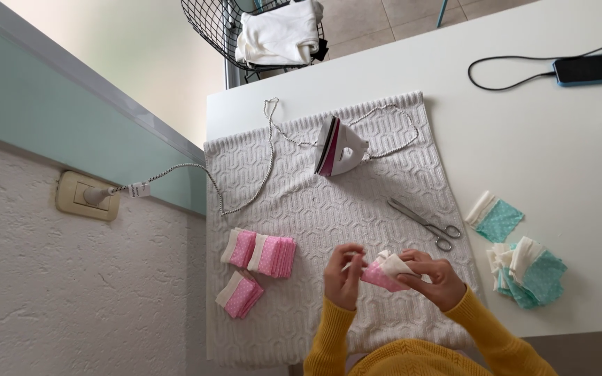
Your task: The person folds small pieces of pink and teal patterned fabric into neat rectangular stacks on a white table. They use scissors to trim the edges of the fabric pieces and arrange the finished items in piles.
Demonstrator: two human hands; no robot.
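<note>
White tabletop (538, 139), knit mat (329, 209); below scissors (426, 224), both hands pinch pink-white fabric piece (383, 273): left hand (344, 275), right hand (437, 278).

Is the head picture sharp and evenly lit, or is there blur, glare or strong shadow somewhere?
Head view: soft, even daylight with only faint shadows beside the iron and scissors; no strong glare on the white table; the left hand and right hand on the pink fabric piece look slightly soft; straight edges tilt near the corners.
</note>
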